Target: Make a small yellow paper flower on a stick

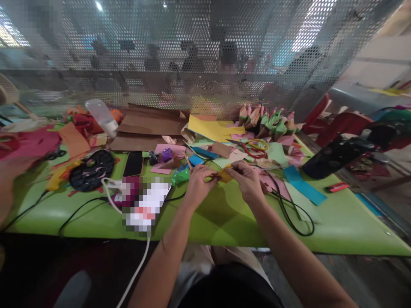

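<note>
Between my two hands, just above the green table [218, 229], is a small piece of yellow paper [225, 174]. My left hand [202, 182] pinches its left side, fingers closed. On the opposite side, the thumb and fingers of my right hand [244, 177] grip it too. How the paper is folded I cannot make out. Close to my left hand lie a crumpled green wrapper [180, 176] and a blue piece [195, 160]. Beyond my hands are scissors with red and yellow handles [257, 149] and a blue pen-like tool [205, 152].
A phone with a lit screen [149, 205] and white cable lies left, beside a dark phone [133, 164] and black round tray [93, 170]. Paper cones [269, 119] stand at the back. A black bottle [334, 156] and looped black cable [311, 222] are right. A perforated metal screen [180, 77] rises behind.
</note>
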Tool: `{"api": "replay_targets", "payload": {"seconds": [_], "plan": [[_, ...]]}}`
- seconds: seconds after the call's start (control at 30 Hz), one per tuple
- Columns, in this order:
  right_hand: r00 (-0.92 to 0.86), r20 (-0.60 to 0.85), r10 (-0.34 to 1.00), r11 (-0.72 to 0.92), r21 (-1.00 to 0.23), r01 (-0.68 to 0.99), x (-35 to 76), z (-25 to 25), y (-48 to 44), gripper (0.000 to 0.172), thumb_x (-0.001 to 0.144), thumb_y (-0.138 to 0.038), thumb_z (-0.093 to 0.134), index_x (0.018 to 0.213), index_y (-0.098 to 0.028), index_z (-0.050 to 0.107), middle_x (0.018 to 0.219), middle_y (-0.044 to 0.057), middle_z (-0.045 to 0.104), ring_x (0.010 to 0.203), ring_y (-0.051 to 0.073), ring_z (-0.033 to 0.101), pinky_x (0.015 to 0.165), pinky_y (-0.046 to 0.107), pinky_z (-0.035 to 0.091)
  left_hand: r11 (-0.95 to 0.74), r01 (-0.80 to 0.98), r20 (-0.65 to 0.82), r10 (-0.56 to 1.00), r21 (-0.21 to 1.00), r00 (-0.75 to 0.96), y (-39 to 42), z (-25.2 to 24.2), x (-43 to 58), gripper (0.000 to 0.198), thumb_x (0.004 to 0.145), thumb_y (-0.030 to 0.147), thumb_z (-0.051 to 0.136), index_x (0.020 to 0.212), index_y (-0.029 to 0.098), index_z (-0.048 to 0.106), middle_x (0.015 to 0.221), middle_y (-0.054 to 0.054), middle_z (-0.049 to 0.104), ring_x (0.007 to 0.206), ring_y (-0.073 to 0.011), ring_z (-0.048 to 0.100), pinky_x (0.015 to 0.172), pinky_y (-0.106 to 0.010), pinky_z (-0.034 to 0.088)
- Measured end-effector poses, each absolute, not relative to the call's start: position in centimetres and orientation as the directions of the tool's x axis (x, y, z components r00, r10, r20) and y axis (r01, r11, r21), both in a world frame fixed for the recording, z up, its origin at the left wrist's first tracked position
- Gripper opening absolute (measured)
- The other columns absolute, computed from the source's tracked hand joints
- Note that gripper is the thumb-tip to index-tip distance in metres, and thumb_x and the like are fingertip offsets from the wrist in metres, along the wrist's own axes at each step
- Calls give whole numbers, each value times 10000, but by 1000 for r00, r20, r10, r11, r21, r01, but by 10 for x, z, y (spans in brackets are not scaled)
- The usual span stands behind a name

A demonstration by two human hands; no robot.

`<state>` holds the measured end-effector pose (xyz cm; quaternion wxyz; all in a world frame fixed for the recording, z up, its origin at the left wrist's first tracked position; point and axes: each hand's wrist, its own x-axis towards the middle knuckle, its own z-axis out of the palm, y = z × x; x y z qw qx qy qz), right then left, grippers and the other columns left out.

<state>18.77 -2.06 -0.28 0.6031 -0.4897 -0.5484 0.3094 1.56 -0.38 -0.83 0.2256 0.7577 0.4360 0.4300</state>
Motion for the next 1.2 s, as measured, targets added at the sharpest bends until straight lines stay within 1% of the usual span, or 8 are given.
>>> {"api": "replay_targets", "payload": {"seconds": [0.37, 0.6, 0.7, 0.8, 0.9, 1.03, 1.1, 1.2], "plan": [[214, 348, 913, 325, -936, 137, 187, -2, -23, 271, 749, -455, 753, 675, -213, 656, 747, 1, 529, 723, 170, 493, 674, 316, 377, -512, 466, 448, 858, 721, 251, -4, -10, 16, 49, 804, 218, 778, 845, 237, 798, 856, -59, 773, 970, -256, 654, 951, -430, 453], [181, 317, 931, 303, -948, 98, 188, -2, -24, 255, 819, -471, 687, 750, -226, 706, 788, 15, 614, 814, 199, 550, 774, 333, 417, -499, 354, 460, 866, 791, 195, -2, -10, 15, 26, 779, 263, 784, 794, 245, 794, 819, -61, 759, 923, -265, 648, 918, -438, 475], [177, 276, 945, 274, -961, 39, 188, -2, -25, 287, 829, -509, 668, 822, -227, 720, 830, 23, 652, 840, 206, 577, 810, 342, 445, -479, 285, 455, 878, 831, 149, -2, -8, 14, 99, 793, 345, 770, 771, 250, 787, 793, -54, 744, 878, -253, 640, 883, -422, 490], [156, 250, 956, 245, -968, 53, 187, -2, -24, 324, 762, -528, 734, 868, -222, 732, 868, 30, 660, 796, 191, 571, 755, 323, 454, -457, 239, 440, 890, 857, 123, -2, -6, 13, 147, 803, 389, 754, 775, 248, 786, 774, -48, 731, 849, -240, 636, 843, -393, 505], [143, 250, 958, 238, -966, 99, 187, -4, -21, 342, 657, -485, 817, 845, -211, 736, 828, 14, 614, 692, 153, 509, 643, 288, 405, -458, 244, 443, 889, 855, 115, -1, -6, 12, 94, 793, 335, 764, 775, 245, 786, 772, -46, 729, 856, -238, 641, 842, -382, 507], [164, 262, 951, 246, -963, 110, 186, -7, -19, 307, 639, -463, 820, 772, -210, 707, 743, -10, 578, 653, 143, 480, 611, 282, 370, -474, 274, 454, 881, 837, 134, -1, -6, 13, 31, 776, 271, 777, 785, 244, 788, 782, -47, 735, 880, -244, 643, 855, -389, 504], [166, 251, 954, 240, -967, 82, 186, -7, -19, 327, 644, -481, 820, 786, -214, 697, 751, -5, 608, 673, 155, 513, 628, 291, 396, -489, 289, 469, 872, 823, 139, -2, -3, 13, 55, 778, 260, 779, 830, 248, 792, 829, -51, 748, 924, -249, 640, 893, -400, 494], [184, 235, 955, 238, -971, 4, 185, -7, -19, 351, 650, -497, 819, 824, -222, 689, 783, 7, 656, 725, 176, 566, 663, 304, 441, -503, 309, 498, 861, 807, 100, -5, 2, 10, 206, 785, 260, 787, 990, 271, 780, 1040, -55, 757, 1071, -251, 622, 1026, -419, 436]]}}
